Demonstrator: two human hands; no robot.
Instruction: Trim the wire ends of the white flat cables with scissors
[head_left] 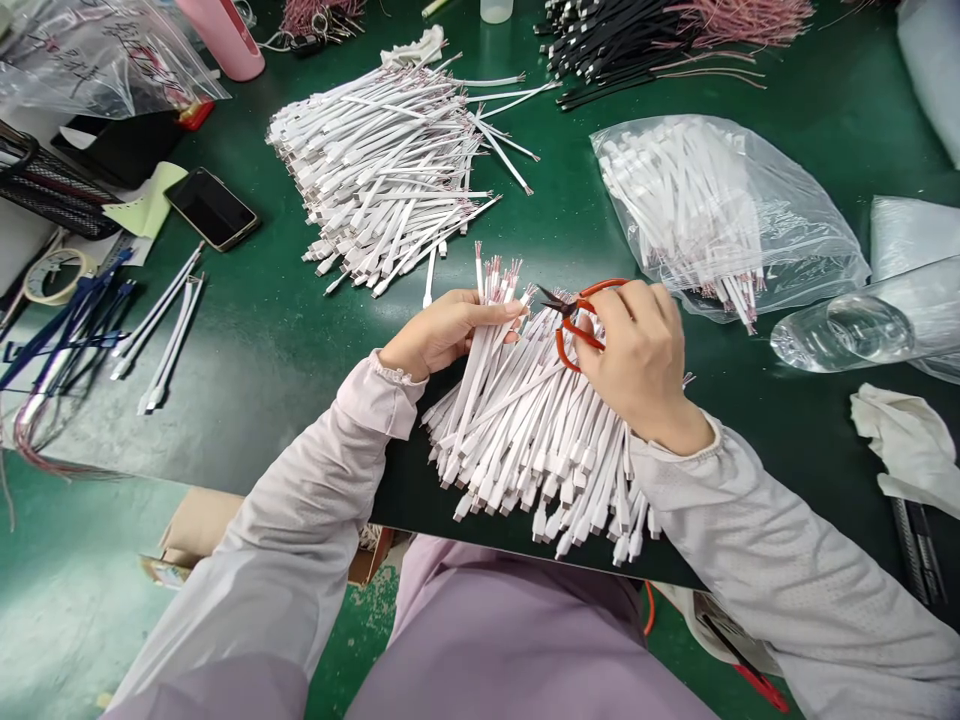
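Several white flat cables (480, 365) with frayed reddish wire ends are gripped between the thumb and fingers of my left hand (442, 333). My right hand (636, 350) is closed around the orange handles of small scissors (577, 318). The dark blades point left, a short way from the held cable ends. Below both hands a big pile of white USB cables (547, 440) lies near the table's front edge, connectors towards me. Farther back sits a second heap of white cables (390, 170).
A clear bag of white cables (690, 200) lies at the right, beside a clear water bottle (847, 325). Black cables (607, 40) lie at the back. A phone (212, 208), tape roll (58, 275) and blue cables (67, 320) are at the left.
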